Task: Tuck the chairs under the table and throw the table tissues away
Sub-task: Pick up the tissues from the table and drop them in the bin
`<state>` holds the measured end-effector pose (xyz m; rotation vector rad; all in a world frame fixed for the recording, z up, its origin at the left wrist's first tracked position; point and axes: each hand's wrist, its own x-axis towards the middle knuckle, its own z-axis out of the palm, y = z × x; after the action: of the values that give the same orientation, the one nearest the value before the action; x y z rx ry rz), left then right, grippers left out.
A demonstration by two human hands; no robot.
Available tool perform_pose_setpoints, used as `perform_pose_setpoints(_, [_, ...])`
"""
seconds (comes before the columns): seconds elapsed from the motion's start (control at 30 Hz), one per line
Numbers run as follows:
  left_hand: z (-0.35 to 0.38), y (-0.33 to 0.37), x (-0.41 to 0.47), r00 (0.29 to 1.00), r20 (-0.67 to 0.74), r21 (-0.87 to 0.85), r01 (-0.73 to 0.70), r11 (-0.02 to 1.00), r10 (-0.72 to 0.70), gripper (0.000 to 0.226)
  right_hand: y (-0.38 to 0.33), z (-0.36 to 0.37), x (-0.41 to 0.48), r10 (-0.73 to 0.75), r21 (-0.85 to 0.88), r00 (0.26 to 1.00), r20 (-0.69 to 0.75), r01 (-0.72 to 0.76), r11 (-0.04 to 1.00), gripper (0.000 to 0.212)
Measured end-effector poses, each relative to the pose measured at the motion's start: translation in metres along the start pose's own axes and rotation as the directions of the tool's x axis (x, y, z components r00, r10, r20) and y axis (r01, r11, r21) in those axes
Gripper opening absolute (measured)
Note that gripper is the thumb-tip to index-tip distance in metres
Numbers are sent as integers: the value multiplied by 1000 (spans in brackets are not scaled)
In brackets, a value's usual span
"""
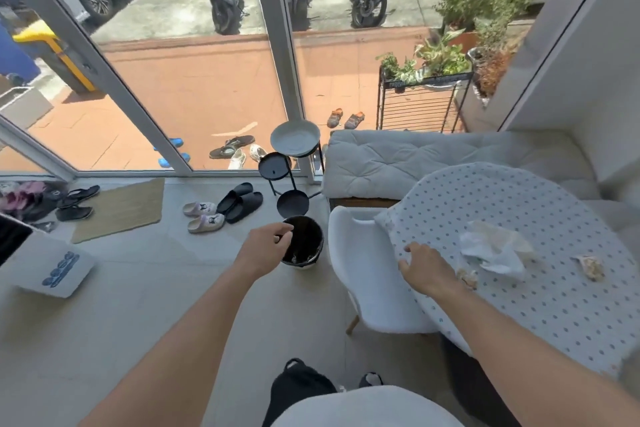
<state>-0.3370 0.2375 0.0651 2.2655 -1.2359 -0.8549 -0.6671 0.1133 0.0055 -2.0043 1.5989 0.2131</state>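
A round table (554, 305) with a dotted cloth fills the right side. On it lie a large crumpled white tissue (495, 248), a small stained wad (592, 267) to its right and another small wad (467, 277) beside my wrist. My right hand (424, 267) rests on the table's left edge, fingers spread, holding nothing. A white chair (367, 274) stands pushed in against the table's left side. My left hand (268, 243) hovers over the rim of a small black bin (304, 243) on the floor, fingers loosely curled; nothing shows in it.
A black tiered plant stand (292, 184) stands just behind the bin. A cushioned bench (415, 159) runs along the glass wall behind the table. Slippers (239, 201) and a mat (121, 210) lie on the floor to the left. A white scale (57, 270) sits at far left.
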Motion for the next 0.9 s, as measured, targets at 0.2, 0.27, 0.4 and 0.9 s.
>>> perform_pose_setpoints(0.2, [10, 34, 105, 974, 167, 116, -171, 978, 151, 33, 21, -5, 23, 215, 91, 976, -13, -213, 973, 54])
perform_pose_setpoints(0.27, [13, 48, 139, 950, 246, 109, -222, 969, 190, 33, 27, -8, 26, 303, 138, 953, -23, -297, 945, 55])
perform_pose_setpoints(0.4, [13, 78, 199, 876, 392, 112, -349, 930, 281, 34, 27, -14, 24, 477, 231, 879, -14, -461, 857, 55])
perform_pose_setpoints(0.9, [74, 166, 295, 551, 740, 140, -687, 713, 386, 34, 1, 14, -20, 811, 517, 584, -43, -682, 518, 52])
